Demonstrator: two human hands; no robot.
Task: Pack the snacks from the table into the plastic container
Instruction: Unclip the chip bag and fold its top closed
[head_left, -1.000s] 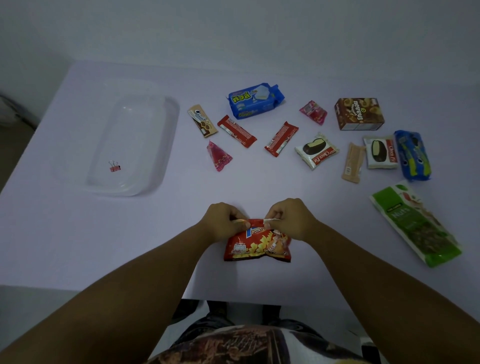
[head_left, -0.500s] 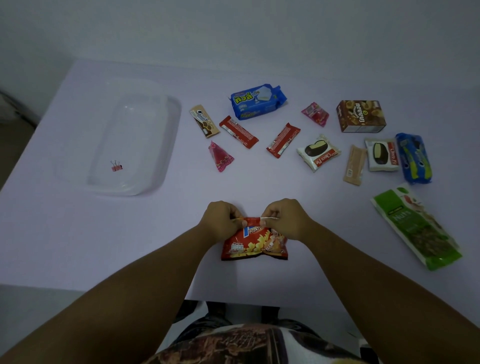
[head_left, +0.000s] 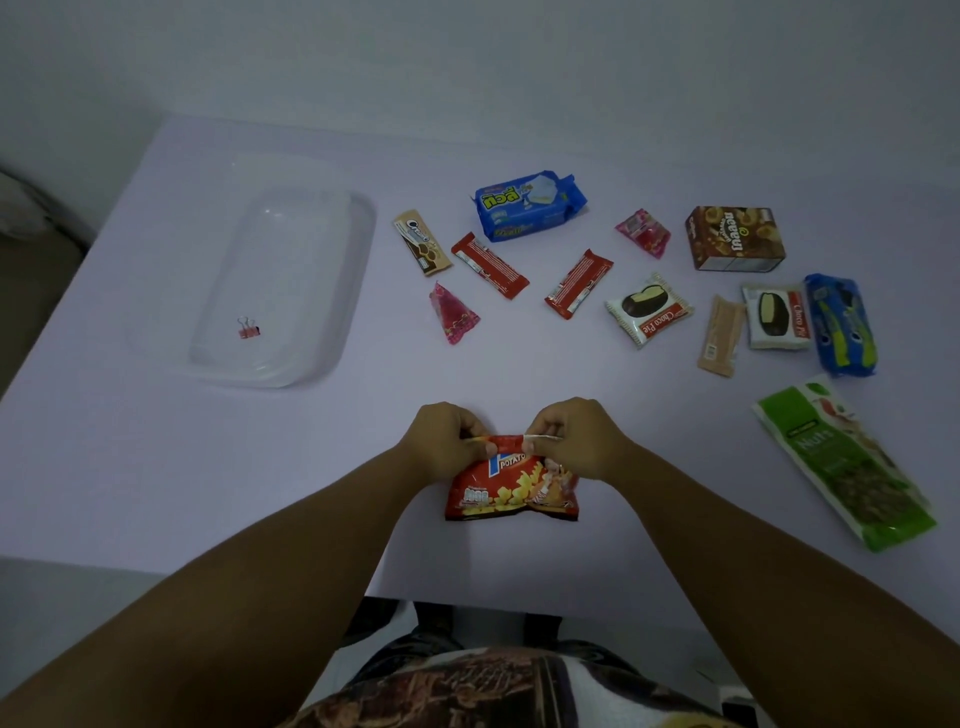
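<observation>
Both my left hand (head_left: 449, 441) and right hand (head_left: 574, 436) pinch the red potato-chip bag (head_left: 511, 488) near the counter's front edge; no snacks are packed, the plastic container (head_left: 358, 249) toward the left edge holding only a binder clip (head_left: 248, 328).

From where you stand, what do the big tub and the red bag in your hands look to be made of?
Tub: clear, glossy hard plastic, probably; the table shows through it. Red bag: thin printed film, shiny and crinkled where both hands pinch its top edge; plastic or foil-lined, I cannot tell.
</observation>
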